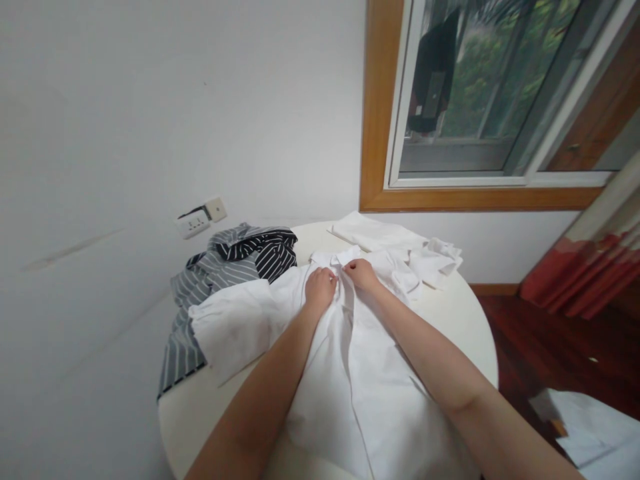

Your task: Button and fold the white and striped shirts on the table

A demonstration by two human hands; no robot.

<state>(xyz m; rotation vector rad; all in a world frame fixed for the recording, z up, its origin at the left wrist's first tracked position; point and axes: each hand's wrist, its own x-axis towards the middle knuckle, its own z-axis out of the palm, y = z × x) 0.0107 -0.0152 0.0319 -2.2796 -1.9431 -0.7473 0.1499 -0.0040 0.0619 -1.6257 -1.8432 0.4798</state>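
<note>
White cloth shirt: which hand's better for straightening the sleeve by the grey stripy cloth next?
Probably the left hand: it's nearer that white cloth sleeve; the right hand is farther across the shirt.

White shirt (330,353), centre: thin matt cloth, softly creased; striped garment (227,260) left of centre also matt cloth, rumpled, over a smooth pale desk (475,340). Wall (175,100) at upper left matt, scuffed in streaks, its socket plate (193,224) smooth plastic-looking. Upper right, grained wood trim (380,120) around clear, glossy glass (510,87); lower right, dark wood-look floor (565,340) with a dull sheen, cloth curtain (585,263) in soft folds.
</note>
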